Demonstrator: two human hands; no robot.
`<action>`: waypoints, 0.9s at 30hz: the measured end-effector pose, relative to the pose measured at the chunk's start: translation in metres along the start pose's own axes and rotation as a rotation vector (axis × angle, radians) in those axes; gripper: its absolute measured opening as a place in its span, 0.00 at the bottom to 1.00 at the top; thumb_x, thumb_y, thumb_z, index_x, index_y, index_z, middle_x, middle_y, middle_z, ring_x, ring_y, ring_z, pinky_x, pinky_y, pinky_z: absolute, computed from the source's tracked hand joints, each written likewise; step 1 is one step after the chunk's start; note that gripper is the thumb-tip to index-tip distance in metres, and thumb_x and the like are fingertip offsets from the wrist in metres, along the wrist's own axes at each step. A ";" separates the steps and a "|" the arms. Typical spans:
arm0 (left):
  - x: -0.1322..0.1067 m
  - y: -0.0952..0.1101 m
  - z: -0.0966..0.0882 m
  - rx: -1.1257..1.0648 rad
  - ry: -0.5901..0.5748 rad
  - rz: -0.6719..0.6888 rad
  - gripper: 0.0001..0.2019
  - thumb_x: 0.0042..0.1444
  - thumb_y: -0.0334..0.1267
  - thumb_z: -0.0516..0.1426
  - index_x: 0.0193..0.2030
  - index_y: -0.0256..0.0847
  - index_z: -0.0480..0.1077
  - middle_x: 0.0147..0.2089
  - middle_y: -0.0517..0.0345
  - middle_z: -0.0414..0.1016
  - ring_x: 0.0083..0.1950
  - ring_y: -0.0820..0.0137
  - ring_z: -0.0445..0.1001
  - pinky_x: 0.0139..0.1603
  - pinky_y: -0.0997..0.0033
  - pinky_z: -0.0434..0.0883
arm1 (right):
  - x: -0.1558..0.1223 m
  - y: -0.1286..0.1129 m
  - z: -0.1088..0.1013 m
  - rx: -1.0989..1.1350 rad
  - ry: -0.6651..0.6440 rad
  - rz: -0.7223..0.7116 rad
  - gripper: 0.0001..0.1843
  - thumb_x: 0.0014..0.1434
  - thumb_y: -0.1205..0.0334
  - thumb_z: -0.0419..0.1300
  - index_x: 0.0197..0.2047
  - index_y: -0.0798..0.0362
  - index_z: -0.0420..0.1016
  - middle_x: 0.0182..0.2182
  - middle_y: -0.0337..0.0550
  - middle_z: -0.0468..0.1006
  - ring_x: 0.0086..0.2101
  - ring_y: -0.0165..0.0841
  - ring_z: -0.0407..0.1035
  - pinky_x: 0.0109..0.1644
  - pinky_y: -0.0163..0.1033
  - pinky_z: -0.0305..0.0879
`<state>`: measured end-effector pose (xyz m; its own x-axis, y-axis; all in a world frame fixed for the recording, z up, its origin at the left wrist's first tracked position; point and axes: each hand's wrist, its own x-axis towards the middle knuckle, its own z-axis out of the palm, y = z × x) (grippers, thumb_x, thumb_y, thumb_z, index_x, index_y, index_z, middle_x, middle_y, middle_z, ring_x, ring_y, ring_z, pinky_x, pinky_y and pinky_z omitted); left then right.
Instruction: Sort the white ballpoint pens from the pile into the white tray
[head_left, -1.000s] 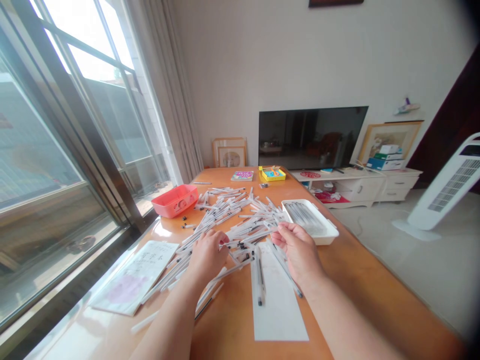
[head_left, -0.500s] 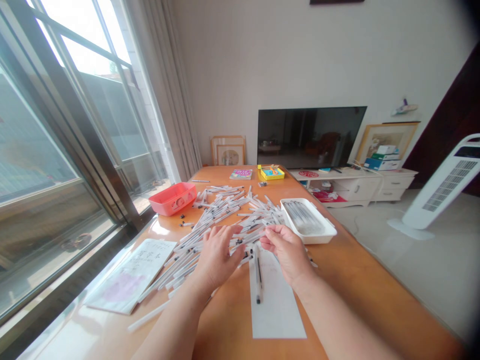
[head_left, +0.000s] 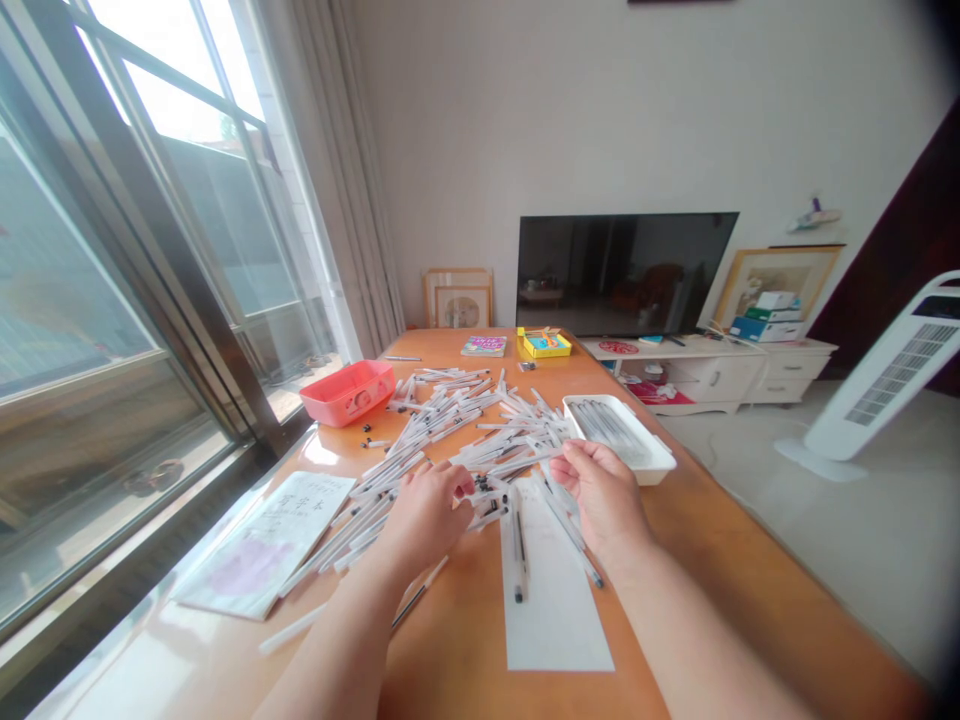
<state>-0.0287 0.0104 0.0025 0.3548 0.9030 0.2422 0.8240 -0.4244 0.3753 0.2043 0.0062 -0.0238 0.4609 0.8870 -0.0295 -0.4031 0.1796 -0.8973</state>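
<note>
Lying leftmost on the bench [head_left: 457, 650], a notebook [head_left: 262, 550] sits near a red basket [head_left: 336, 406]. Scattered pens [head_left: 439, 422] spread beside and beyond the left hand [head_left: 427, 510], whose fingers curl near small black caps [head_left: 481, 483]; whether it grips anything, I cannot tell. More pens rest on white paper [head_left: 559, 638]. The right hand [head_left: 602, 495] pinches thumb to forefinger, contents unclear, near a white tray [head_left: 660, 461].

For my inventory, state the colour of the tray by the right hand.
The tray is white, seen best in the head view.
</note>
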 end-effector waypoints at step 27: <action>0.011 0.006 0.018 0.150 -0.009 -0.042 0.07 0.58 0.36 0.55 0.32 0.44 0.74 0.40 0.50 0.76 0.43 0.59 0.73 0.45 0.62 0.63 | -0.006 -0.002 0.003 -0.022 -0.029 0.004 0.14 0.52 0.53 0.72 0.36 0.52 0.77 0.29 0.39 0.79 0.31 0.30 0.74 0.38 0.35 0.74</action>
<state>-0.0123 0.0194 -0.0087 0.3219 0.9207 0.2208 0.8949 -0.3720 0.2466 0.2004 0.0015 -0.0204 0.4364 0.8995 -0.0203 -0.3869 0.1673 -0.9068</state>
